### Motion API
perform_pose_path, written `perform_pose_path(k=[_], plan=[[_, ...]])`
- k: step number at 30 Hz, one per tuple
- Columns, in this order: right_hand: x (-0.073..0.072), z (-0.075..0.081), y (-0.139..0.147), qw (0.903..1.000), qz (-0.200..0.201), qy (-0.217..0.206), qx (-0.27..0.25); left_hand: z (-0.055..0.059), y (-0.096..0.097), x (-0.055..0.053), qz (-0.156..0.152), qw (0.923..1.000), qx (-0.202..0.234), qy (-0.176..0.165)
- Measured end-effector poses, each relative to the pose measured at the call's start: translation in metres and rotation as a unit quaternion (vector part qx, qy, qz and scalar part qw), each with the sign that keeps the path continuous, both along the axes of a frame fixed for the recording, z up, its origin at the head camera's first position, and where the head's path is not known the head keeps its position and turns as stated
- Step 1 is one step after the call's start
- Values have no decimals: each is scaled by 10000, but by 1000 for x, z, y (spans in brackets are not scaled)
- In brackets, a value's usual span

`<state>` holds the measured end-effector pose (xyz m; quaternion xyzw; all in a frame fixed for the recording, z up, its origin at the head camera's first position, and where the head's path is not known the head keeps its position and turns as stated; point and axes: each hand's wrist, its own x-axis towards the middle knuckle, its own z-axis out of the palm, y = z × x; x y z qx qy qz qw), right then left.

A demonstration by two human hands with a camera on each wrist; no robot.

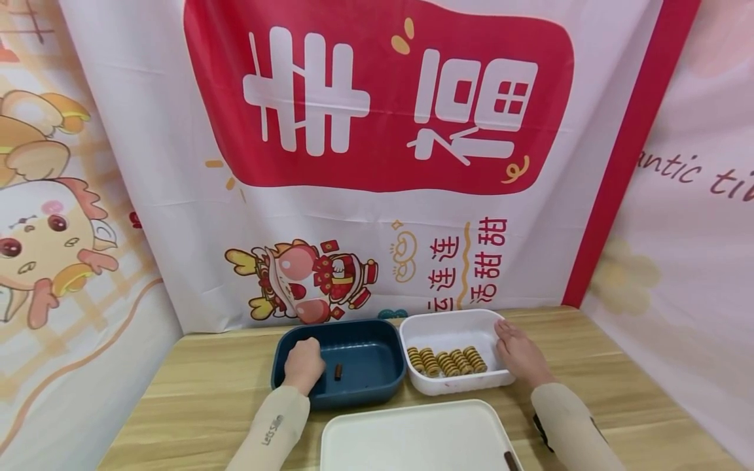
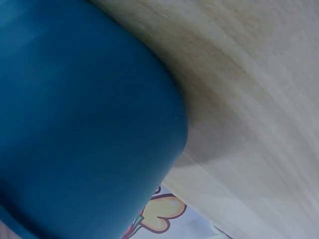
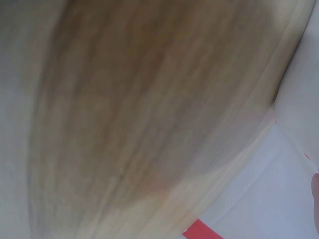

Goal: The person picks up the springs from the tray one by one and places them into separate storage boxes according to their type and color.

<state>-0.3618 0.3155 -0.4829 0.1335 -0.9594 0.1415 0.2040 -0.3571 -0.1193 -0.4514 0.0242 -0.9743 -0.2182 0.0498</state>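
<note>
My left hand (image 1: 304, 364) reaches into the left part of a dark blue bin (image 1: 374, 394); its fingers point down and their tips are hidden, so I cannot see whether they hold anything. A short dark brown stick (image 1: 338, 372) lies on the bin's floor, right of that hand. My right hand (image 1: 521, 351) rests on the right rim of a white bin (image 1: 450, 384), fingers extended along the edge. Inside the white bin, several striped stacks of round biscuits (image 1: 448, 364) lean in a row. The left wrist view shows the blue bin's outer wall (image 2: 89, 119) close up.
A cream tray (image 1: 412, 438) lies in front of both bins, with another dark brown stick (image 1: 510, 460) near its right edge. Everything stands on a wood-grain table (image 1: 194, 399). A printed cloth (image 1: 377, 209) hangs right behind the bins, and more cloth encloses both sides.
</note>
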Motion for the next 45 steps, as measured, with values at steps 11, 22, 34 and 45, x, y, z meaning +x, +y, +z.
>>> perform_pose_path(k=[11, 22, 34, 45], plan=[[2, 2, 1, 10000, 2, -75, 39, 6, 7, 0, -296, 9995, -113, -6], [2, 1, 3, 10000, -1, -77, 52, 18, 37, 19, -1003, 9927, -277, 615], [3, 2, 2, 10000, 33, -26, -71, 54, 129, 74, -2339, 9578, -880, 1419], [2, 4, -1, 10000, 47, -37, -11, 51, 181, 111, -4072, 9016, -626, 1319]])
